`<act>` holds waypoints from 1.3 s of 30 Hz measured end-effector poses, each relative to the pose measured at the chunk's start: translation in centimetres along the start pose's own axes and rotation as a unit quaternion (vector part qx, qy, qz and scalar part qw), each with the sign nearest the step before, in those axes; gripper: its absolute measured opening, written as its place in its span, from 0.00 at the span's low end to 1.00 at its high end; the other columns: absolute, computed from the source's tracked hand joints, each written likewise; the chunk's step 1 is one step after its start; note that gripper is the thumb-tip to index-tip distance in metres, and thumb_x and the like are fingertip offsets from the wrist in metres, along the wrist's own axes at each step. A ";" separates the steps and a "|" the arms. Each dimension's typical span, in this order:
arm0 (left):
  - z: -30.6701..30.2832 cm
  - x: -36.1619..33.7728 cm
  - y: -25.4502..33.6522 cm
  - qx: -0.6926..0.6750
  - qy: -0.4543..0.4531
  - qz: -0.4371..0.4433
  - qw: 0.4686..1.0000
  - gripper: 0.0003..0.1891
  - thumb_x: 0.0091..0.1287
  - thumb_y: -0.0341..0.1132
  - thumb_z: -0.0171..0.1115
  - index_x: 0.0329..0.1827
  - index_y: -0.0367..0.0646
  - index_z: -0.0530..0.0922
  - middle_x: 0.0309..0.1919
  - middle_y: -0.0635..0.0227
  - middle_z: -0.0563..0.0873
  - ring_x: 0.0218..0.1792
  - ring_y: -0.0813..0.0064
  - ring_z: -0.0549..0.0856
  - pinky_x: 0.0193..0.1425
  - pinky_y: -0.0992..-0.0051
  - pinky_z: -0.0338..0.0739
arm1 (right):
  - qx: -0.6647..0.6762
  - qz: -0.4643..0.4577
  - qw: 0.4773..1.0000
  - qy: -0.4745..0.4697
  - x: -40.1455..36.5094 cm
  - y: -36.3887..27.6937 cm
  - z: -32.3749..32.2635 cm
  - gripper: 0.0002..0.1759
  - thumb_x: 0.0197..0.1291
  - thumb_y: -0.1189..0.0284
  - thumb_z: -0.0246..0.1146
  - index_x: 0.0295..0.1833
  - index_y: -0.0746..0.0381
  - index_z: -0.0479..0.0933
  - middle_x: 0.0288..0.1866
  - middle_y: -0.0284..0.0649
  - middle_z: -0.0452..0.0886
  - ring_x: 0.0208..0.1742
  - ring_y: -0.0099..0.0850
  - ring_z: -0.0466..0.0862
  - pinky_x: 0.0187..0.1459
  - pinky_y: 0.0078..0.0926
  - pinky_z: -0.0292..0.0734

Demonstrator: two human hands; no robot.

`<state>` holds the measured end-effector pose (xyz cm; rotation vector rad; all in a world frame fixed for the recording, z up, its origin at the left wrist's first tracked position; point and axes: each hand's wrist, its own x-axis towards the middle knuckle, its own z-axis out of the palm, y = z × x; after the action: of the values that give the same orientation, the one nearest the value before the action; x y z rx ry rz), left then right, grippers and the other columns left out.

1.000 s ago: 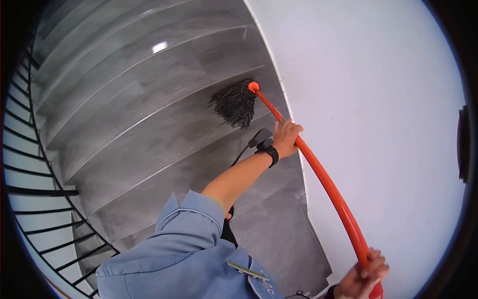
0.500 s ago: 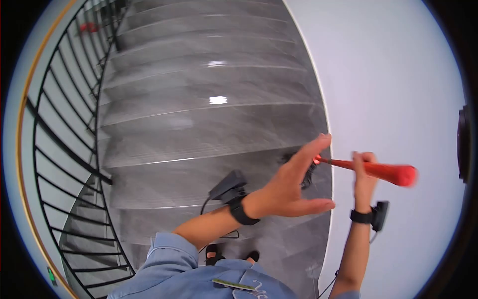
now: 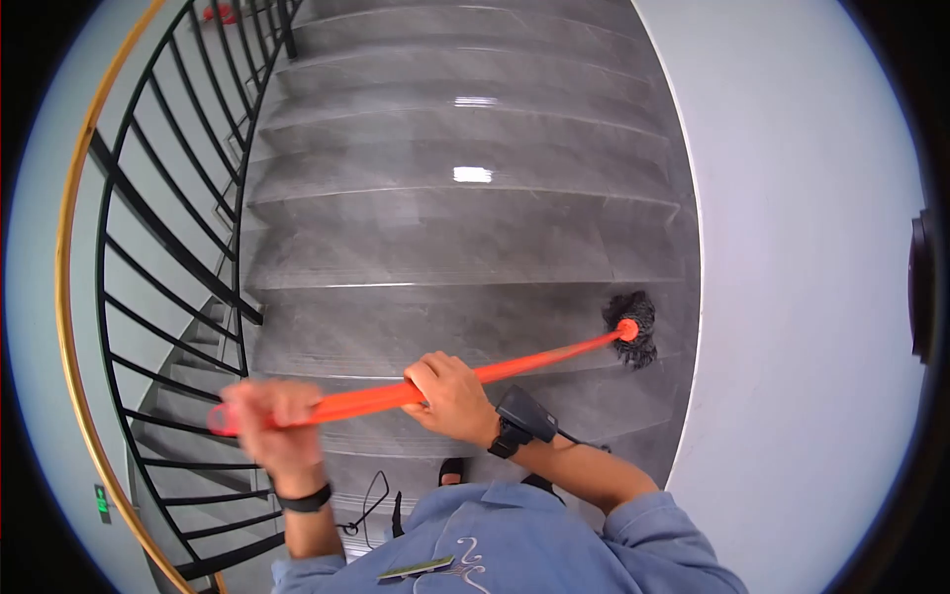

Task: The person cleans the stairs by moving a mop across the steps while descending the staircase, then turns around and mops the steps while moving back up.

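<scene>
An orange mop handle point(image 3: 515, 364) runs across the view from lower left up to the right. Its dark stringy mop head point(image 3: 635, 332) rests on a grey stair tread point(image 3: 416, 332) beside the white wall point(image 3: 792, 297). My left hand point(image 3: 282, 426), blurred and wearing a black wristband, is closed around the handle near its free end. My right hand point(image 3: 450, 396) grips the handle further along; a black device with a cable sits on that wrist. My blue shirt fills the bottom of the view.
Glossy grey stairs point(image 3: 465, 208) climb away ahead. A black metal railing point(image 3: 178, 247) with a gold-coloured top rail curves down the left side. A small red object point(image 3: 223, 14) lies at the top left. One of my feet point(image 3: 451, 471) shows on a lower step.
The view has swung from the wall toward the railing. The mop handle now lies across in front of me, and the hand that was open half a second ago is closed on it again.
</scene>
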<state>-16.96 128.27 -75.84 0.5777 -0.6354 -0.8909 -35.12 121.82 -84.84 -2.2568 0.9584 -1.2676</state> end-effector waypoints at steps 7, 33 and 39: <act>-4.5 -5.8 13.4 0.084 -0.077 0.088 0.990 0.13 0.73 0.41 0.50 0.32 0.46 0.65 0.18 0.77 0.62 0.19 0.84 0.61 0.29 0.80 0.63 | -0.119 0.031 0.991 -0.054 -12.5 7.1 0.2 0.16 0.51 0.60 0.67 0.26 0.58 0.71 0.23 0.36 0.74 0.28 0.39 0.75 0.29 0.35 0.65; 12.1 -15.4 -11.6 0.126 -0.120 -0.079 0.982 0.19 0.75 0.42 0.43 0.22 0.50 0.58 0.17 0.75 0.59 0.21 0.79 0.61 0.43 0.71 0.67 | -0.190 0.288 0.939 0.003 -29.1 29.7 -23.0 0.12 0.45 0.67 0.66 0.26 0.59 0.69 0.28 0.40 0.76 0.35 0.45 0.77 0.34 0.44 0.70; 8.6 -10.8 -9.8 0.126 -0.129 -0.091 0.979 0.15 0.74 0.41 0.47 0.29 0.44 0.70 0.18 0.74 0.62 0.22 0.81 0.65 0.40 0.77 0.69 | -0.208 0.341 0.917 -0.011 -30.5 25.0 -21.0 0.13 0.42 0.64 0.67 0.23 0.56 0.69 0.24 0.37 0.75 0.34 0.43 0.77 0.32 0.45 0.67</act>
<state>-33.30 130.79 -79.59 0.7633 -0.9504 -1.0747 -73.47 126.44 -107.30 -1.8915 1.9325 -0.7665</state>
